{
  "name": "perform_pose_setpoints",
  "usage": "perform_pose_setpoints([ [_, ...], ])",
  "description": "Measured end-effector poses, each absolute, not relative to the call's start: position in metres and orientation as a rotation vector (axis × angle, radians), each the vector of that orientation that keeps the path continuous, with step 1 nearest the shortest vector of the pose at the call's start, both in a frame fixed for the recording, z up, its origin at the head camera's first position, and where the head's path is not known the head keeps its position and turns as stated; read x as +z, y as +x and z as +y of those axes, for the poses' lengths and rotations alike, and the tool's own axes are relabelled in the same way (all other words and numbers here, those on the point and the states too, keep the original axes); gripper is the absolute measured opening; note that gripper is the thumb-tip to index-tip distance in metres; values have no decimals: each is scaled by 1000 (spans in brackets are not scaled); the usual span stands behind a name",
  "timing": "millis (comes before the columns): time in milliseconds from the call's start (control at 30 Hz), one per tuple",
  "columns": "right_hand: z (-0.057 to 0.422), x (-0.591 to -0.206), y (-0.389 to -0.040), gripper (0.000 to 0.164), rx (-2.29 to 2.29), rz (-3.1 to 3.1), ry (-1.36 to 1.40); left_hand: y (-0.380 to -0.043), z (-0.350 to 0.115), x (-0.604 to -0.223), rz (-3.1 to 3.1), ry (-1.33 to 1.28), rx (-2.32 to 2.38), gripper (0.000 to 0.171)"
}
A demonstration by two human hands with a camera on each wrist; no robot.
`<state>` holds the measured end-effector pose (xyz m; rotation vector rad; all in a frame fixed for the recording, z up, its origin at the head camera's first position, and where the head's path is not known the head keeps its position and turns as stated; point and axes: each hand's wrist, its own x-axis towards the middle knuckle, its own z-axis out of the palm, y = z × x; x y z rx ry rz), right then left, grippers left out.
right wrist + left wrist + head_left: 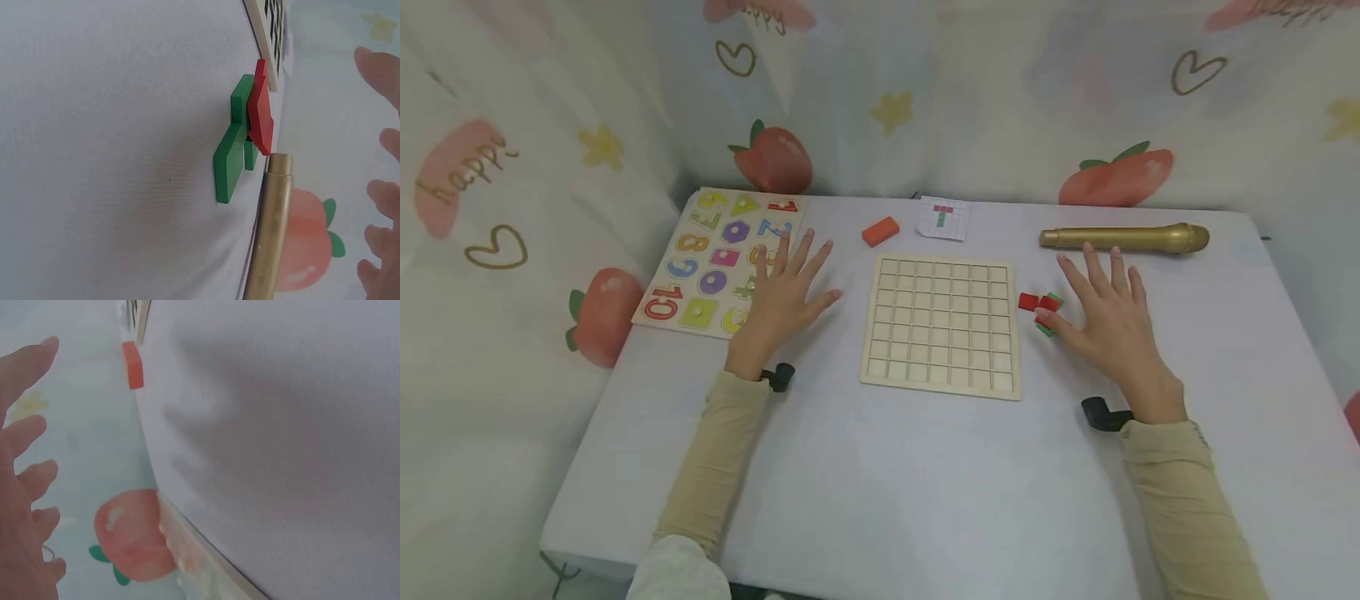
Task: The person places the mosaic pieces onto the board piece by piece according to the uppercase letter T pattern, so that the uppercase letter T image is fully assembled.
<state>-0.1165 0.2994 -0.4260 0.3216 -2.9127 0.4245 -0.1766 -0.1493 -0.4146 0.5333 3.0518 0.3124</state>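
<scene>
My left hand (782,296), fingers spread, hovers over the right edge of a number puzzle board (673,271) and holds nothing. On the other side, my right hand (1108,321) is spread above the table beside a small pile of red tiles (1028,302) and green tiles (230,162); its thumb overlaps the pile in the head view. The right wrist view shows the tiles lying loosely stacked, apart from the fingers. Between the hands lies a square wooden grid board (940,325) with bare cells. A small card (942,218) with a red and green T pattern lies behind it.
An orange-red block (880,232) lies left of the card. A gold microphone (1123,239) stretches along the back right of the white table (880,483). Behind and to the left hangs a curtain (985,108) printed with fruit, hearts and stars.
</scene>
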Motion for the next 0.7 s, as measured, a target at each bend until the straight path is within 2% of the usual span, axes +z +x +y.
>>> perform_pose_setpoints([
  [467,298,-421,-113,88,469,-2890,347,-181,-141,-416,2992,564,271,83],
  [700,298,-424,-128,71,795,-2899,391,-191,-126,-427,2756,607,395,91],
])
